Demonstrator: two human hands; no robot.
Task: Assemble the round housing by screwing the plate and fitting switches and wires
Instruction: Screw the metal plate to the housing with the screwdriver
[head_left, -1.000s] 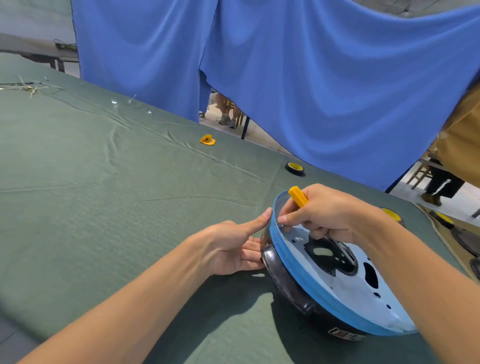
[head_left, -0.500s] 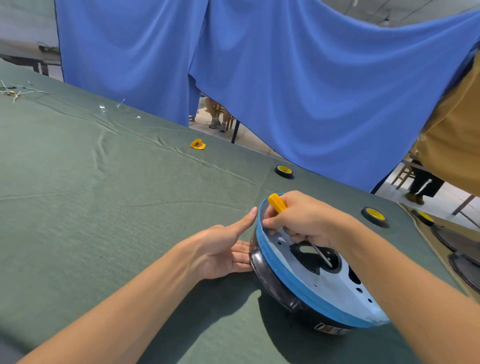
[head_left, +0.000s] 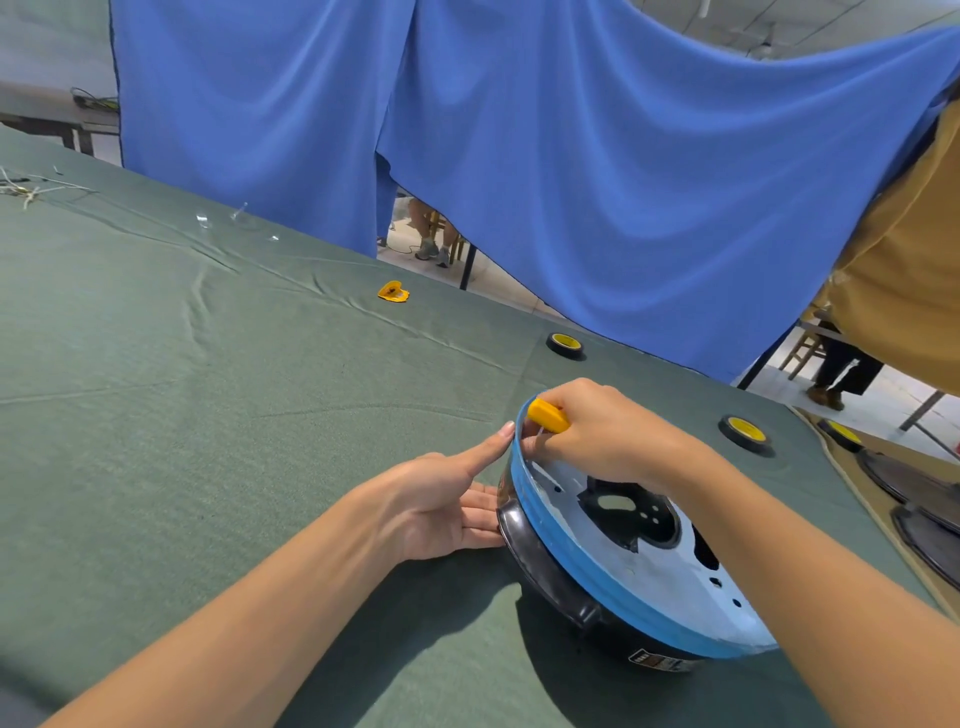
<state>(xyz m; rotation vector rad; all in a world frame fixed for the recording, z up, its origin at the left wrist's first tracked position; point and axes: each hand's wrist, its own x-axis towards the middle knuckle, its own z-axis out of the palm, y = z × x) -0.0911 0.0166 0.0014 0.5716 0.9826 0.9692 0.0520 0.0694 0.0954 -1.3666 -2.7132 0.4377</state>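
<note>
Right hand (head_left: 613, 436) grips a yellow screwdriver (head_left: 548, 415), tip hidden inside the round housing (head_left: 545, 571) on the green-clothed table (head_left: 208, 415). Left hand (head_left: 441, 504) stays spread against its rim, thumb up; the handle has dipped lower.

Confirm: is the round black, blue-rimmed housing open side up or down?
Up: the round black blue-rimmed housing shows its pale perforated plate, dark underside on the green cloth.
</note>
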